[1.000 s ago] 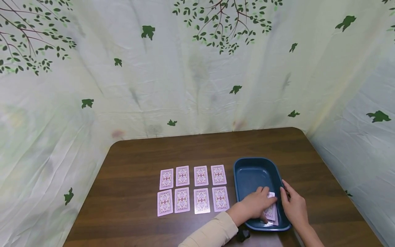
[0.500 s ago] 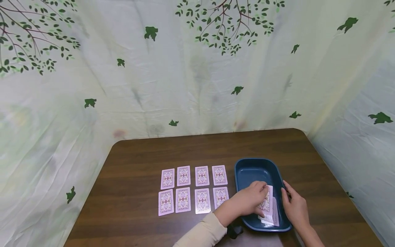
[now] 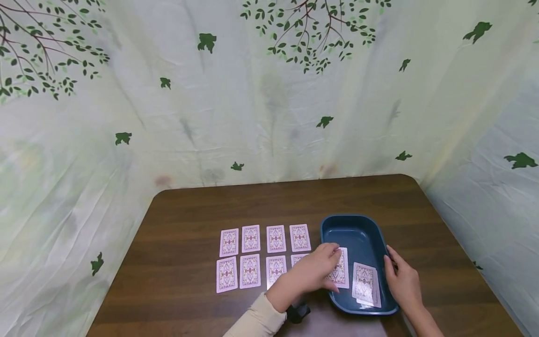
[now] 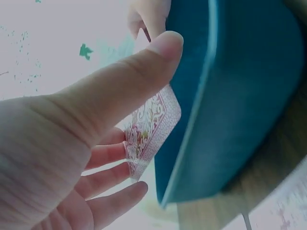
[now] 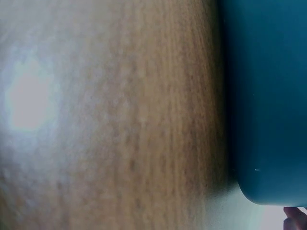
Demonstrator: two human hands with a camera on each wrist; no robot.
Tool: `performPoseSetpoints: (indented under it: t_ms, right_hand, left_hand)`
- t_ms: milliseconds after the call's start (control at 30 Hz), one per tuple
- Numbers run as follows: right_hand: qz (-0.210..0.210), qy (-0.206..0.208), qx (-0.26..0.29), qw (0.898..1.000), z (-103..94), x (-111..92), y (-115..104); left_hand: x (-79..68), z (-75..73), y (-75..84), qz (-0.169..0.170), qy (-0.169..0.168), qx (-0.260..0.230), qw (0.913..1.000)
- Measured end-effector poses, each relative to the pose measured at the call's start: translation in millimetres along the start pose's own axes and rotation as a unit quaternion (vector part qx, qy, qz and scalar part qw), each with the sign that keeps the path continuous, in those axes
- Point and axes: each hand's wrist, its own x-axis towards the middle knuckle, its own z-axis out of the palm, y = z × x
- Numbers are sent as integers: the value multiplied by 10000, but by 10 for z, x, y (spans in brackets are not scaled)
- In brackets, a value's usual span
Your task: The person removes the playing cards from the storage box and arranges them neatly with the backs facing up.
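Card [image 3: 343, 267] juts rightward from the left grip [image 3: 312, 272].

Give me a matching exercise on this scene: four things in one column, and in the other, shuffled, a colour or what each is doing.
Things:
1. Left hand
2. Right hand
3. Tray
4. Table

Descriptions:
A. Brown, with a wood grain
B. Touching the blue thing's right edge
C. Pinching a card between thumb and fingers
D. Blue, with cards lying inside

Right pairs: 1-C, 2-B, 3-D, 4-A.
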Motion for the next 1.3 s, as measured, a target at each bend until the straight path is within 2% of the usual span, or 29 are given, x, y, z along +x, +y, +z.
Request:
performPoseSetpoints:
  t_ms: [200,367,500,733,967,1167,1300]
  right_hand:
    - [31,-3,-49,10000,10,-1,2]
    - [26,0,-50,10000,15,-3,11]
    - [64,-26,-18,10000,22,-5,14]
    - [33,-11,32,10000,24,-9,20]
    - [31,-30,15,10000,12,5,18]
    - [25,-49,23,10000,2,7,11]
    - [8,-25,32,10000,-2,4,6]
  left_hand:
    - [-250,58,-112,-130,262,-320,9991]
    - [-433,131,-176,-199,597,-291,9976]
    - [-539,189,-205,-299,802,-332,9958]
    - [-680,296,-211,-507,1094,-757,9898]
    - [-814,408,-180,-776,1083,-820,9877]
    - [-895,533,-101,-714,1016,-846,9886]
    - [-917,599,-42,-613,1093,-777,9891]
